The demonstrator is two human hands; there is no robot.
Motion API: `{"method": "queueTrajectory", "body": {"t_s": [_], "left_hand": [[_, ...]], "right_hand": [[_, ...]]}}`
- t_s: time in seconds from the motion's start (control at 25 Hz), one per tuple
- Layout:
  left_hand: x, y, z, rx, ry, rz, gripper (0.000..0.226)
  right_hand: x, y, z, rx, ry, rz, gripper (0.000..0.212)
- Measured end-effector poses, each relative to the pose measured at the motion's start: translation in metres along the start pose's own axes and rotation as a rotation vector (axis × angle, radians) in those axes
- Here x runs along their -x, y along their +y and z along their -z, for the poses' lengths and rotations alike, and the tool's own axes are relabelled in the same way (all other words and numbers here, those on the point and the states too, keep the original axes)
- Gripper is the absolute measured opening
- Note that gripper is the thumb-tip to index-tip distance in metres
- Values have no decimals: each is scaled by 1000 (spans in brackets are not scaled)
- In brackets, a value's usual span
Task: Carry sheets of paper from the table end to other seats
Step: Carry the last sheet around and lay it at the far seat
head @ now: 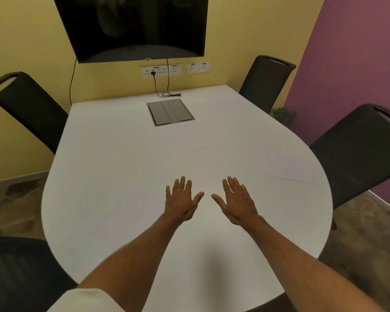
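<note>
- Both hands are out flat over the near-middle of the white worktop, palms down, fingers spread.
- Left hand: grip wide open, nothing in it, thumb pointing toward the other hand.
- Right hand: same deal, wide open and empty. The two thumbs are close together but not touching.
- Can't really tell whether the palms are resting on the surface or hovering just above it.
- The paper is hard to spot since it's white on white. One sheet lies flat near the right edge of the worktop, in front of the near right chair.
- Another sheet seems to lie just beyond the fingertips, toward the middle; only its faint far corner edge shows, so I can't make out its full outline.
- A grey cable box lid is set into the far middle of the worktop, with a black cord running down to it from the wall sockets.
- A dark screen hangs on the yellow far wall.
- More black chairs: far right, far left, and one at the near left corner.
</note>
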State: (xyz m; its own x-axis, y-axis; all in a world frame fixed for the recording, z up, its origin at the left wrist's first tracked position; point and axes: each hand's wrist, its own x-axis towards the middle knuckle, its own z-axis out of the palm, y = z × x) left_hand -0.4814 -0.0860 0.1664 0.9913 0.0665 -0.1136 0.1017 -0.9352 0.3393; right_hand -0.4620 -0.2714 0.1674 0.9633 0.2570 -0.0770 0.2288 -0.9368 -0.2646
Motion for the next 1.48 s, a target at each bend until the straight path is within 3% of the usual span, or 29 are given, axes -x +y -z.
{"method": "queueTrajectory", "body": {"t_s": [0.28,0.96,1.48], "left_hand": [[-36,10,-8,29,27,73,71],[-213,-13,-21,24,36,278,66],[-322,-22,-48,-79,4,432,59]], "right_hand": [[-47,14,-5,-34,-34,54,75],[-259,25,-12,7,-91,123,72],[-394,65,-53,28,-151,204,71]]}}
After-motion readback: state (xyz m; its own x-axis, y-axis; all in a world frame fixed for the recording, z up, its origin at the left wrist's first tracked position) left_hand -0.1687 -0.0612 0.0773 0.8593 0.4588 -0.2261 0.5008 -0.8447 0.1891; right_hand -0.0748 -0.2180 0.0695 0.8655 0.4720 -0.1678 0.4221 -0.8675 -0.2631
